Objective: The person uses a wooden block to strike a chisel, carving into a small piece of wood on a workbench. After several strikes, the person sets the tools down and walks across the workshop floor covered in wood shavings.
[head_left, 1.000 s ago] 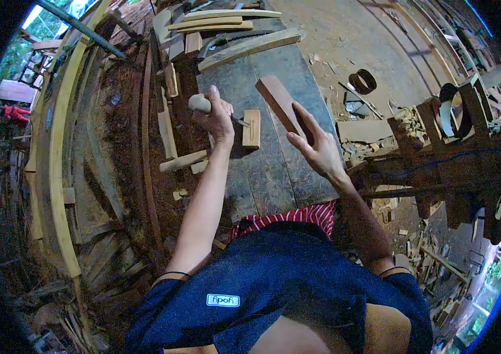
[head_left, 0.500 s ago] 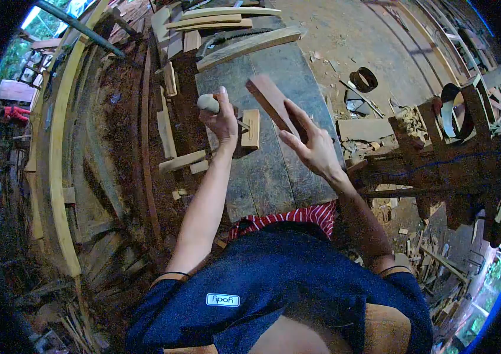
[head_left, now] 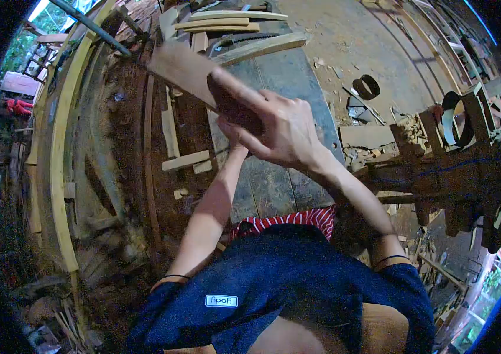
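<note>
My right hand (head_left: 290, 127) is wrapped round one end of a flat, reddish-brown wooden block (head_left: 184, 72). The block is raised close to the camera and points to the upper left, its far end blurred. Beneath it, my left hand is hidden; only the left wrist and forearm (head_left: 212, 197) show, coming up over the near left part of the dark workbench (head_left: 268, 183). The chisel and the small slotted piece of light wood seen in the earlier frame are out of sight behind the right hand and block.
Light wooden strips (head_left: 218, 25) and a thicker curved piece (head_left: 262, 48) lie on the bench's far end, with a saw blade between them. Short offcuts (head_left: 185, 160) sit left of the bench. A dark metal ring (head_left: 365, 87) lies on the floor to the right.
My right hand has swung up and left with the wooden block, now covering my left hand, the chisel and the slotted piece. Earlier my left hand gripped the chisel's rounded handle.
</note>
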Demonstrator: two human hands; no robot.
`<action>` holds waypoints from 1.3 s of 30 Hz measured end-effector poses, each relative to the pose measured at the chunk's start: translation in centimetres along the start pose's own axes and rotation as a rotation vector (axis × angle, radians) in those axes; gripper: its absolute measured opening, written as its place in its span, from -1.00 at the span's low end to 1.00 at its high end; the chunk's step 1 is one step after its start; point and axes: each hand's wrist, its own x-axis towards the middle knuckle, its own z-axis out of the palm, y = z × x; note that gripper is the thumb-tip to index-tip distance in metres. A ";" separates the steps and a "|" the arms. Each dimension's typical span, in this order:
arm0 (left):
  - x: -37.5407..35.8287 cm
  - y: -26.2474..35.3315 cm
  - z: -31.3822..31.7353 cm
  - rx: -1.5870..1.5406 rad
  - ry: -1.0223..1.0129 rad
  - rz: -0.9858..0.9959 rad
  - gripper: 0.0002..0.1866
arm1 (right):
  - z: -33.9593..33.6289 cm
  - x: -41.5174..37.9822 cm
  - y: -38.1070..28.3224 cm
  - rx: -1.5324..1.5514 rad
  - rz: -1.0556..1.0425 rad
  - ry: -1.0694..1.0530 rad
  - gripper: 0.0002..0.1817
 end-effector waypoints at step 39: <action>2.3 8.7 -0.9 -0.204 0.332 -0.177 -0.61 | -0.3 -8.8 2.1 0.531 0.508 0.088 -0.21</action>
